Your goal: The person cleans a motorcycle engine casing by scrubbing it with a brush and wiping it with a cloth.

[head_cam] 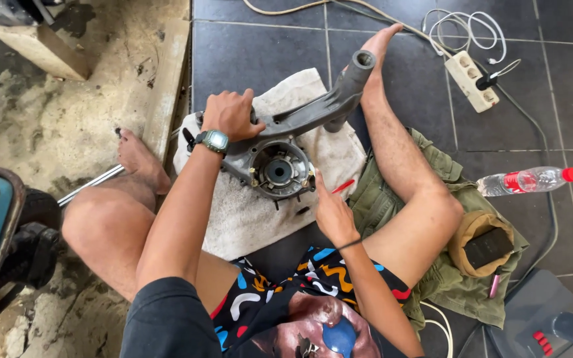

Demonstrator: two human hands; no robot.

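Left hand (pixel 231 114) clenched on grey engine casing (pixel 286 142), atop white towel (pixel 247 212). Right hand (pixel 331 211) grasping red-handled tool (pixel 343 186) beside casing.

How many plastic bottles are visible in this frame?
1. A clear plastic bottle with a red cap lies on its side on the dark tiled floor, to the right of the person's knee. Others may be outside the frame.

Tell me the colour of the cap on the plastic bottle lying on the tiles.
Red. The cap of the clear plastic bottle shows plainly in the head view.
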